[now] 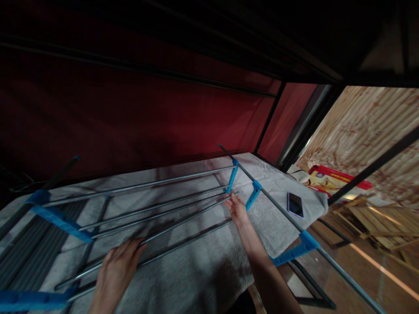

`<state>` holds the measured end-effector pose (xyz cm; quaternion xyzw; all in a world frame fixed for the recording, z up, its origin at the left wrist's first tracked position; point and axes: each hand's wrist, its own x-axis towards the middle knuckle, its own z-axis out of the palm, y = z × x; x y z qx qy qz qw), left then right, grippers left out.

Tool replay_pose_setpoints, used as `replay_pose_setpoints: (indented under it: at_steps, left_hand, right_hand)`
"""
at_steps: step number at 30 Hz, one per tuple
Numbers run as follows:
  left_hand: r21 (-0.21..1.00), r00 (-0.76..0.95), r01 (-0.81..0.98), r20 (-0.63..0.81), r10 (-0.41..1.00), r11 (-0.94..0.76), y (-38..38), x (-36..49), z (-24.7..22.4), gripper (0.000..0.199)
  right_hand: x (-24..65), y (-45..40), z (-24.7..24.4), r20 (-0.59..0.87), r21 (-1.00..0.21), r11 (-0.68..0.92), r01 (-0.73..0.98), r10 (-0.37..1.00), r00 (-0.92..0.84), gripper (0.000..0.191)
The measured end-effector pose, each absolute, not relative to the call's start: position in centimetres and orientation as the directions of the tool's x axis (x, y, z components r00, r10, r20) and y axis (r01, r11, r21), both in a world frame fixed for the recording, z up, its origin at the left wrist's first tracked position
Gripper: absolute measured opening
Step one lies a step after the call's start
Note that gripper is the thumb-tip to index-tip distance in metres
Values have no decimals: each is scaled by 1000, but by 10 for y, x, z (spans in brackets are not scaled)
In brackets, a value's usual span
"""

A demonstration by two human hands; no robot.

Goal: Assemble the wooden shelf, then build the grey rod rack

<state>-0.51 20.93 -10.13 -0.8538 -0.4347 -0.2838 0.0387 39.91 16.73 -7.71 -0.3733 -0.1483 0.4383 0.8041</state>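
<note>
A loose grey metal tube (176,225) runs slantwise across a partly built rack on a light grey blanket. My left hand (116,270) has its fingers wrapped over the tube towards its left end. Close to the tube's right end, my right hand (237,207) pinches it beside a blue plastic bracket (232,176). Another blue bracket (253,196) lies just right of that hand. Cross tubes (140,185) join the right brackets to a blue bracket (62,222) on the left. A long side pole (281,209) carries the right-hand brackets.
Several grey tubes (32,253) lie bundled at the lower left. A phone (295,205) rests on the blanket (262,235) at right. Dark bed-like framing encloses the surface, with a red panel (131,117) behind. A red-and-yellow package (337,179) and wooden slatted furniture (386,222) stand beyond.
</note>
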Motion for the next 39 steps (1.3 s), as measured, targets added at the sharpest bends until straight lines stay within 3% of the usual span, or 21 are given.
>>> replay_pose_setpoints:
  at_steps: [7, 12, 29, 39]
  left_hand:
    - [222, 422, 768, 530, 735, -601, 213, -5, -103, 40]
    - [179, 461, 773, 502, 732, -609, 213, -5, -98, 41]
    - [211, 409, 770, 562, 719, -603, 224, -2, -91, 44]
    - [128, 434, 779, 596, 676, -613, 230, 1, -91, 46]
  right_hand:
    - [397, 171, -72, -46, -738, 356, -574, 821, 569, 21]
    - [407, 187, -79, -22, -724, 346, -597, 853, 522, 15]
    - [412, 220, -57, -106, -786, 240, -570, 855, 507, 9]
    - [413, 230, -51, -84, -803, 248, -542, 853, 515, 10]
